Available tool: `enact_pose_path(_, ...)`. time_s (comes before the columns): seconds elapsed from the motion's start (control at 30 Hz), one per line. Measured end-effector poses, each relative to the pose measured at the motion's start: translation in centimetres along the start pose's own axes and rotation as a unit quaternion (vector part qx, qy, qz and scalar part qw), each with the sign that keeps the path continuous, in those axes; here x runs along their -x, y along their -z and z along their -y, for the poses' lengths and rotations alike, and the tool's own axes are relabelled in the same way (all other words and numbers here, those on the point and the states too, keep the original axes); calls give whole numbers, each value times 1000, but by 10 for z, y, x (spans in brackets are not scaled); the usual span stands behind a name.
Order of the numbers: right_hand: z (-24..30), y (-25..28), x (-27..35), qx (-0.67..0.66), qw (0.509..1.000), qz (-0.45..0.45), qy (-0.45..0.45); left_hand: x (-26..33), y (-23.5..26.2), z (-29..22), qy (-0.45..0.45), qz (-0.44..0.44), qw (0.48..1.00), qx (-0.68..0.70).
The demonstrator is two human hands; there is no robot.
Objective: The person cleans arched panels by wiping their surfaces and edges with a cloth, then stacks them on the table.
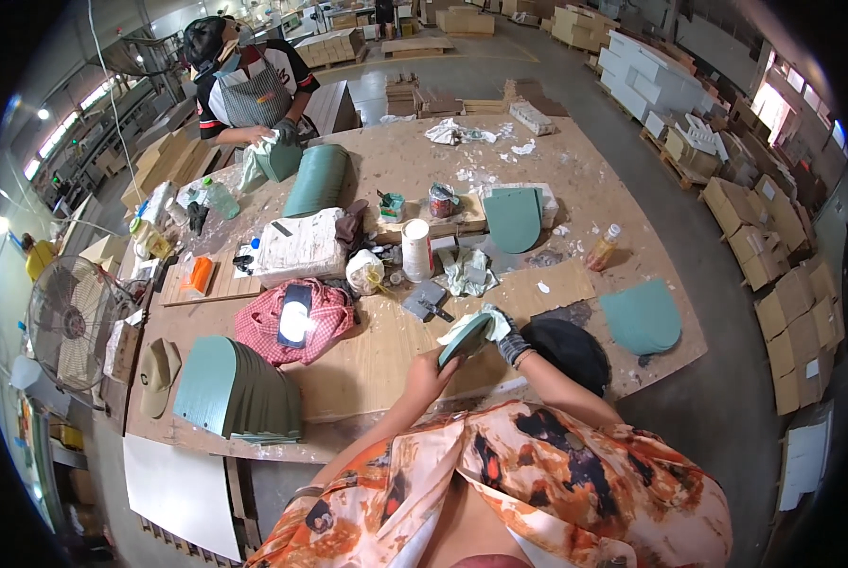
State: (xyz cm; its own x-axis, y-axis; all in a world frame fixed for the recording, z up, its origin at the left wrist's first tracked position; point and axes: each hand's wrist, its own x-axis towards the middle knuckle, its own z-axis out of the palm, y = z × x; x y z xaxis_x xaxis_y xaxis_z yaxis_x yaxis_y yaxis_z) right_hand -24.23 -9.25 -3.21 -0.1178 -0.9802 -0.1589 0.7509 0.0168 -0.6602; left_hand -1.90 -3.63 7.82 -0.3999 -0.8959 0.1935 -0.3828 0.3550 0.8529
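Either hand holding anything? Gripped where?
Left hand holds a green arch-shaped flat panel by its lower edge. Right hand, in a grey glove, presses a pale crumpled cloth onto its upper end.

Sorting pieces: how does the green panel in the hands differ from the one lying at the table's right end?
The held panel is tilted edge-on between the left hand and the right hand, with a cloth on it. The right-end panel lies flat, bare and untouched. Both are green with one rounded end.
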Motion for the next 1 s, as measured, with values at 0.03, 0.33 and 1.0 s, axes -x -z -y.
enact_pose_path(0.03, -2, 2, 4, 59, 997, -23, -38, 2, 4, 1, 7, 9, 1000, 21)
enact_pose_path(0.33, 16, -5, -1, 202, 961, 117, 149, 22, 24, -1, 143, -70, 958, 237)
enact_pose_path(1.0, 3, -169, 96, 843, 370, 179, 347, 34, 40, 0, 289, -100, 831, 464)
